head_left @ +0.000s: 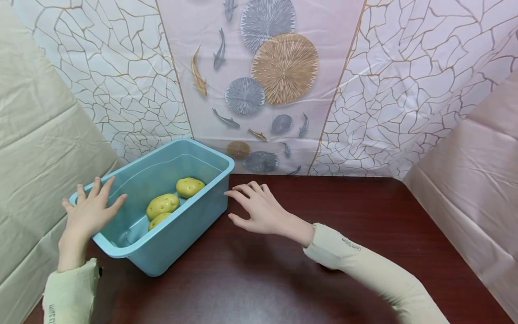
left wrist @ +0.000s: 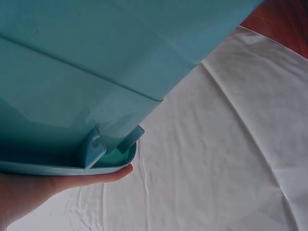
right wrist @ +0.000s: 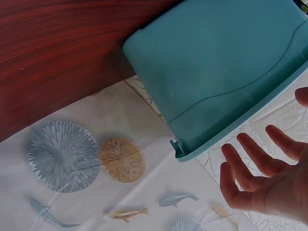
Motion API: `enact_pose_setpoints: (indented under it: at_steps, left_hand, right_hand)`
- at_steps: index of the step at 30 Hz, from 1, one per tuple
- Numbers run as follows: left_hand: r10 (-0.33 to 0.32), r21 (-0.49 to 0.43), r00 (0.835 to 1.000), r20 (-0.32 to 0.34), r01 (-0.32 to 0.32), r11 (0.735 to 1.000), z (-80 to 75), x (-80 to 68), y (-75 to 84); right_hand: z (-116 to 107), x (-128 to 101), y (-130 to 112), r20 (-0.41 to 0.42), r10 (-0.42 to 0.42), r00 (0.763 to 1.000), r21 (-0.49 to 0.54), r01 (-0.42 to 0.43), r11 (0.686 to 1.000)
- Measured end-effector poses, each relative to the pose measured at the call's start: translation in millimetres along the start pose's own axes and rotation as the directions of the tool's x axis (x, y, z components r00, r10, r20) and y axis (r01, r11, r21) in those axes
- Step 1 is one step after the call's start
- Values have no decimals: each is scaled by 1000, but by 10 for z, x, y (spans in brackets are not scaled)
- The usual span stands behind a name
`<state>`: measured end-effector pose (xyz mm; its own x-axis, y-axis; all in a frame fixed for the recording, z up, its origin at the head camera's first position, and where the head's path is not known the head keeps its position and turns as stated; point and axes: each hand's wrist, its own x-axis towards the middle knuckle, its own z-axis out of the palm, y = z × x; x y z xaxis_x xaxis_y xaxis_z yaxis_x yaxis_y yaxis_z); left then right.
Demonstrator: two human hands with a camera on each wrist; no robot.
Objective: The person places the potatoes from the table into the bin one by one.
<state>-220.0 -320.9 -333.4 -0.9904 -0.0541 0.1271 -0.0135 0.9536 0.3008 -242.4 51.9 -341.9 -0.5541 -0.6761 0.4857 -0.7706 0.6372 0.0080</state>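
A blue plastic bin (head_left: 190, 234) stands at an angle on the left of the table. Inside it lie three yellow potatoes, one near the back (head_left: 190, 187), one in the middle (head_left: 162, 205) and one partly hidden by the near wall. My left hand (head_left: 89, 213) spreads its fingers over the bin's left end; in the left wrist view a finger (left wrist: 108, 177) lies along the rim. Beside the bin's right end, my right hand (head_left: 261, 209) is held with loosely bent fingers and nothing in them. The right wrist view shows those fingers (right wrist: 260, 168) apart from the rim.
The dark red wooden table (head_left: 364, 211) runs to a patterned cloth backdrop (head_left: 364, 112). Plain pale cloth (head_left: 473, 180) borders it on both sides. A small yellowish thing (head_left: 331, 268) peeks out from under the right sleeve, mostly hidden.
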Motion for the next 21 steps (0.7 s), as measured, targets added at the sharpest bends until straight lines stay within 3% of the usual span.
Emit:
enact_pose_setpoints:
  at_steps: [21]
  left_hand:
    - [-1,15,1000,8,1,1000,-11,-14,12]
  right_hand:
    - [-137,-417,159,28,64,998,5,-65,998]
